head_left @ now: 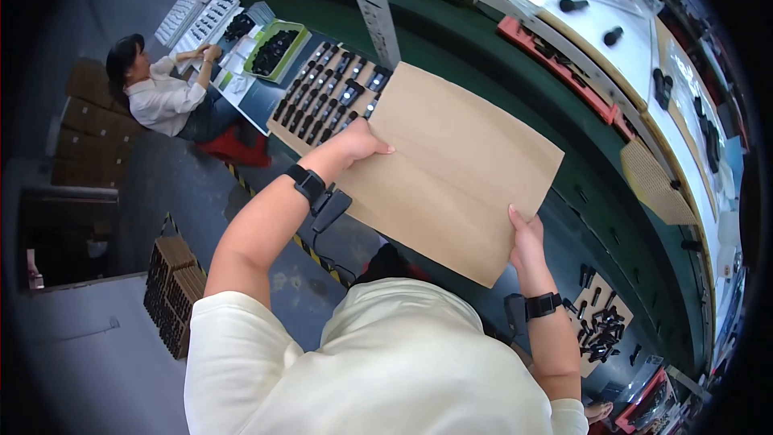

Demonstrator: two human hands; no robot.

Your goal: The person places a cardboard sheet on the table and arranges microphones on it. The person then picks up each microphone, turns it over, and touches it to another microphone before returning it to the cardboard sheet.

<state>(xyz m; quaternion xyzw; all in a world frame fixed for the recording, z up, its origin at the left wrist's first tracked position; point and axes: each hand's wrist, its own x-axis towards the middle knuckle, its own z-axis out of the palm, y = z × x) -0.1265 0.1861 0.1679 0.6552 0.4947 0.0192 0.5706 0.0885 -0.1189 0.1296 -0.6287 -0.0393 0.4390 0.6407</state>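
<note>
A large flat brown cardboard sheet (459, 169) is held out in front of me, tilted over the bench. My left hand (362, 143) grips its left edge, thumb on top and the other fingers hidden beneath. On the opposite edge, at the lower right, my right hand (527, 242) is closed with its thumb over the board. Just beyond my left hand, several black flashlight-like cylinders (322, 93) lie in rows on another cardboard piece, partly covered by the sheet. A loose heap of similar black cylinders (600, 326) lies on cardboard past my right forearm.
A co-worker in a white shirt (165, 97) sits at the far left, beside a green bin (278, 52) of black parts. A metal post (372, 8) rises behind the sheet. A shelf with a red tray (555, 68) runs along the right. Stacked cardboard (173, 282) stands on the floor.
</note>
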